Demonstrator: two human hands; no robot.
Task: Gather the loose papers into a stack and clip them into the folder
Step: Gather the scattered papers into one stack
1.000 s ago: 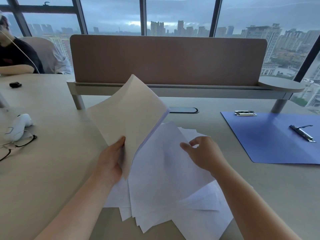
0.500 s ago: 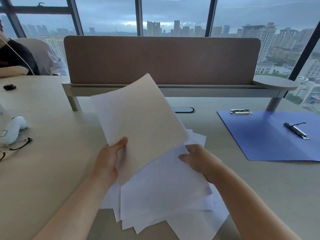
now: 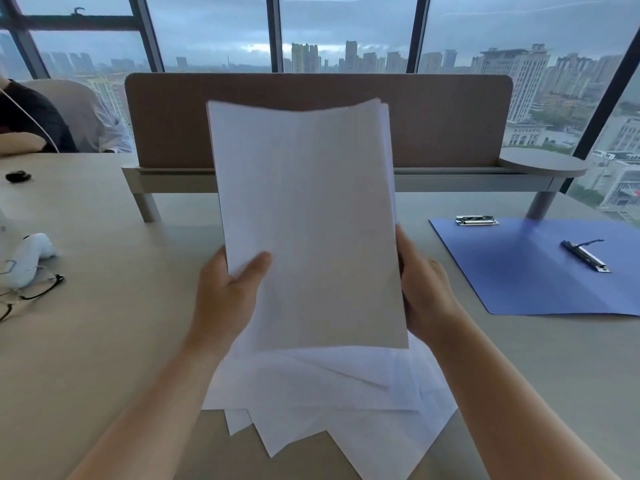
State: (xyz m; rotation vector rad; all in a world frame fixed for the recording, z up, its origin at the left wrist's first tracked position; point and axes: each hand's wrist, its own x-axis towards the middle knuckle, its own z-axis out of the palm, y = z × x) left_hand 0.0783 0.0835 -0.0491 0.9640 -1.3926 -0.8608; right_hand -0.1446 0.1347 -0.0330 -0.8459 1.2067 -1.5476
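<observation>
I hold a stack of white papers (image 3: pixel 311 216) upright in front of me, above the desk. My left hand (image 3: pixel 228 296) grips its lower left edge with the thumb on the front sheet. My right hand (image 3: pixel 424 289) grips the right edge. Several loose white sheets (image 3: pixel 329 407) lie fanned on the desk beneath the stack, between my forearms. An open blue folder (image 3: pixel 540 271) lies flat to the right, with a metal clip (image 3: pixel 477 220) at its top left edge and a long spring clip (image 3: pixel 585 256) near its fold.
A brown divider panel (image 3: pixel 450 119) on a raised shelf runs across the back of the desk. Glasses (image 3: pixel 31 292) and a white object (image 3: pixel 31 251) lie at the left edge. A small black item (image 3: pixel 18 176) and a seated person (image 3: pixel 31 123) are at far left.
The held papers swung from tilted left to upright and centred. My right hand left the loose sheets on the desk and took hold of the stack's right edge.
</observation>
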